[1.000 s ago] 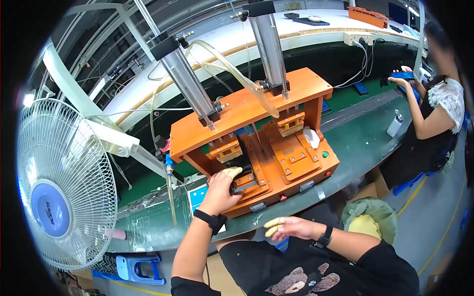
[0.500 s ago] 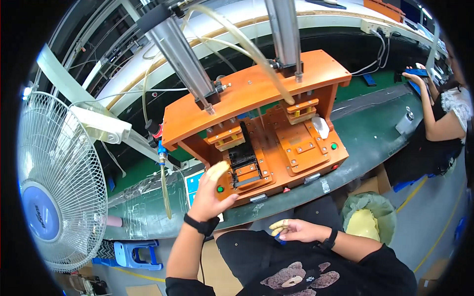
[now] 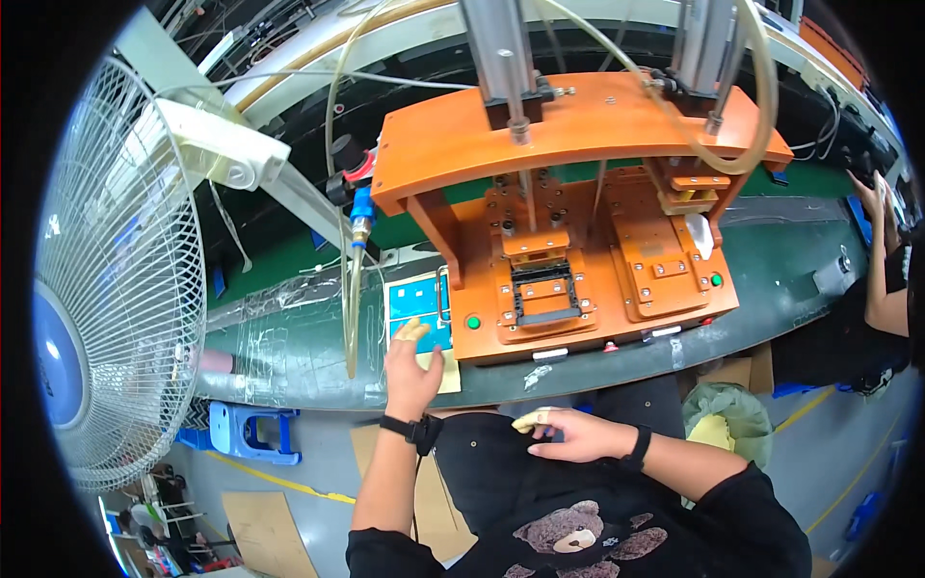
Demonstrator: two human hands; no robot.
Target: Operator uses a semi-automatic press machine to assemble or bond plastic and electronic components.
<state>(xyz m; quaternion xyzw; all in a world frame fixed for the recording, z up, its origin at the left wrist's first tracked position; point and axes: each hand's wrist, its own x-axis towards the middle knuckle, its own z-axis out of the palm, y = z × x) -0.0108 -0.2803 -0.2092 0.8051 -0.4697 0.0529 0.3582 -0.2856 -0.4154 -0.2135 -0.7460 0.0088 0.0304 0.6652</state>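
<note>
My left hand (image 3: pixel 414 376) hovers at the blue sheet (image 3: pixel 420 301), thumb and fingers apart, with pale yellow covers on some fingertips. Beside it stands an orange two-station press (image 3: pixel 578 140). A black rectangular frame (image 3: pixel 547 314) lies in the press's left station, and the orange pressing block (image 3: pixel 537 248) there is down over its far end. My right hand (image 3: pixel 578 433) is in front of my lap, with yellow covers on its fingers. Its fingers curl toward the thumb, and a small bit of blue shows between them, too little to name.
A white-and-blue fan (image 3: pixel 120 289) stands at the left. An air hose (image 3: pixel 353 318) hangs by the press. The right station's block (image 3: pixel 696 196) is raised, with a white piece (image 3: pixel 700 236) beside it. Near the lined bin (image 3: pixel 727 414), another person (image 3: pixel 867 279) works at the right.
My left hand has moved from the press's left front to the blue sheet. The left pressing block has come down over the black frame. The view has shifted left.
</note>
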